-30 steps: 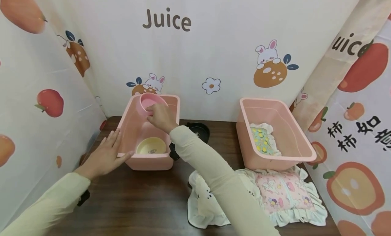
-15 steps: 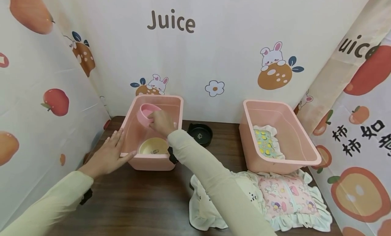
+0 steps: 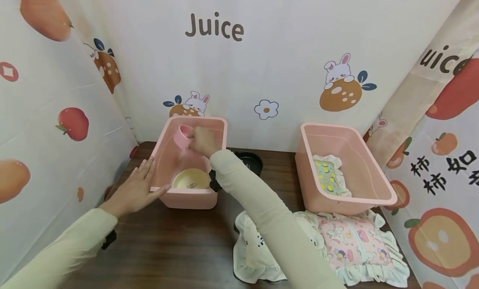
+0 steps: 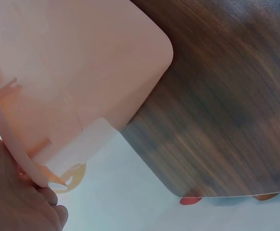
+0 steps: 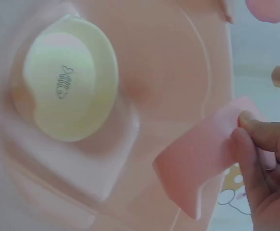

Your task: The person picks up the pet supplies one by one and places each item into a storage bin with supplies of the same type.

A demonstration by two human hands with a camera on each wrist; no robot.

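Observation:
My right hand reaches into the left pink tub and pinches a pink bowl by its edge. In the right wrist view the pink bowl is seen side-on and tilted, thumb and fingers at one end. A pale yellow bowl with a fishbone print lies inside the tub, nearer its front end. My left hand rests on the tub's left front corner, fingers spread along the side rim and thumb over the front rim. Part of that hand shows beside the rim in the left wrist view.
A black dish stands right of the tub, partly behind my right forearm. Farther right, another pink tub holds a small lemon-print frilled cushion. In front lie a pink frilled cushion and a cream one. Patterned cloth walls the table.
The pink bowl has come down inside the left tub and tilted further in my right hand. My left hand stays on the rim. The head view has shifted slightly.

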